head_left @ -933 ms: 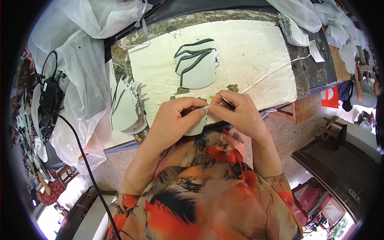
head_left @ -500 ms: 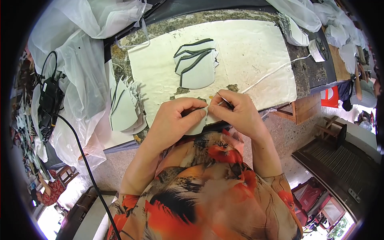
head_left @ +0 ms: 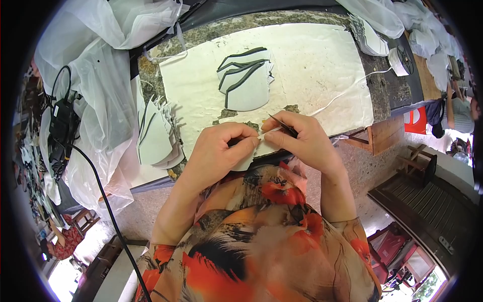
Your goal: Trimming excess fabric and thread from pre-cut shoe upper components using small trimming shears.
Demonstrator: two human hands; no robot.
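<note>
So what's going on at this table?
A person in a flowery top is working with both hands. The left hand pinches a pale piece; the right hand holds a white strip and something thin and dark. Beyond them, more pieces with dark edges lie on a white sheet.

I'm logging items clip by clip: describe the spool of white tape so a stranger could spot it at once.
Find the large cream sheet in the upper middle. Past its right edge, below and right of stacked pale cut pieces, sits the spool of white tape. Unlike those pieces, it has a round dark side, and its thin strip crosses the sheet toward the right hand.
</note>
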